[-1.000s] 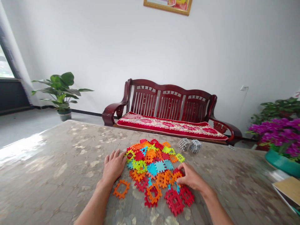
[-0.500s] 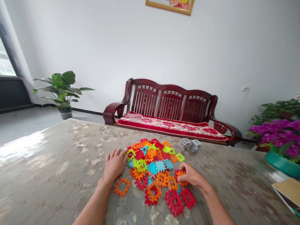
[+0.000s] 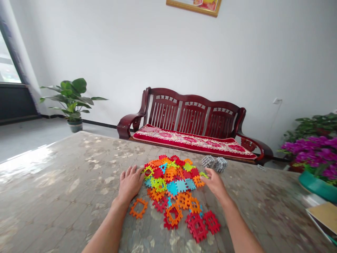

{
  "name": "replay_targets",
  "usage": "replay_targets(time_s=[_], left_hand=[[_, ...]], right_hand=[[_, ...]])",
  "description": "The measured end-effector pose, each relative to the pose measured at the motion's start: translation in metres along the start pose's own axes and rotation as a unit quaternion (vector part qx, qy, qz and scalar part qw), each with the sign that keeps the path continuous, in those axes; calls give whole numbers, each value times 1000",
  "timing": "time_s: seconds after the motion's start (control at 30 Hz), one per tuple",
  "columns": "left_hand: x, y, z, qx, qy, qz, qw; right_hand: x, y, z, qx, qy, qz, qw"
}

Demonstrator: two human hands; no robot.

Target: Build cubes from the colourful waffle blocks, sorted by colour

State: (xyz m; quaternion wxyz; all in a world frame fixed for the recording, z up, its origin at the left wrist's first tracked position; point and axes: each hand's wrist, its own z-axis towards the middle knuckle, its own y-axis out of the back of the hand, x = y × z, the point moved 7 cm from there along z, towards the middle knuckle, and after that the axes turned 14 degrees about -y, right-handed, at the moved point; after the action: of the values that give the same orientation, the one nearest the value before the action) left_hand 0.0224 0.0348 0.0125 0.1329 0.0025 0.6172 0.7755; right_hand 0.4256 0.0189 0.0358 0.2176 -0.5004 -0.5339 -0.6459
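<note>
Colourful plastic interlocking tiles in red, orange, blue and lime lie in a loose pile (image 3: 172,186) on the table. My left hand (image 3: 131,182) rests flat at the pile's left side, fingers spread, with its fingertips beside a lime window tile (image 3: 149,172). At the right edge, my right hand (image 3: 216,183) has thumb and index finger apart. Its thumb is close to an orange window tile (image 3: 198,181), and a lime tile (image 3: 203,175) lies partly behind its fingers. Whether the thumb touches the orange tile is unclear. Nearer to me are an orange frame tile (image 3: 138,208) and red tiles (image 3: 197,227).
Two grey knobbly balls (image 3: 214,163) sit beyond my right hand. A teal pot of purple flowers (image 3: 317,186) and a brown-covered book (image 3: 322,214) stand at the table's right. A wooden bench (image 3: 195,119) is behind the patterned tabletop (image 3: 79,196).
My right hand has moved away from me, and the orange tile it held now lies farther up on the pile's right edge. The fingers have parted. My left hand stays in place.
</note>
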Motion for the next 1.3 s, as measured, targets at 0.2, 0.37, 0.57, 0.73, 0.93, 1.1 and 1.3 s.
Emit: replay_targets(time_s=[0.2, 0.37, 0.57, 0.73, 0.93, 1.1, 1.3], left_hand=[[0, 0, 0, -3, 0, -5, 1000], [-1, 2, -1, -7, -2, -12, 1000], [-1, 1, -1, -10, -2, -17, 1000], [0, 0, -1, -23, -2, -16, 1000], [0, -1, -1, -23, -4, -19, 1000], [0, 1, -2, -28, 0, -27, 999], [-1, 2, -2, -16, 4, -21, 1000]], right_hand=[[17, -33, -53, 113, 110, -165, 974], [33, -72, -86, 207, 136, -306, 919], [33, -95, -90, 234, 122, -415, 871], [45, -92, -90, 175, 190, -422, 869], [52, -85, -86, 102, 186, -419, 883], [55, -79, -74, 84, 185, -363, 909], [66, -61, -35, 36, 113, -267, 956]])
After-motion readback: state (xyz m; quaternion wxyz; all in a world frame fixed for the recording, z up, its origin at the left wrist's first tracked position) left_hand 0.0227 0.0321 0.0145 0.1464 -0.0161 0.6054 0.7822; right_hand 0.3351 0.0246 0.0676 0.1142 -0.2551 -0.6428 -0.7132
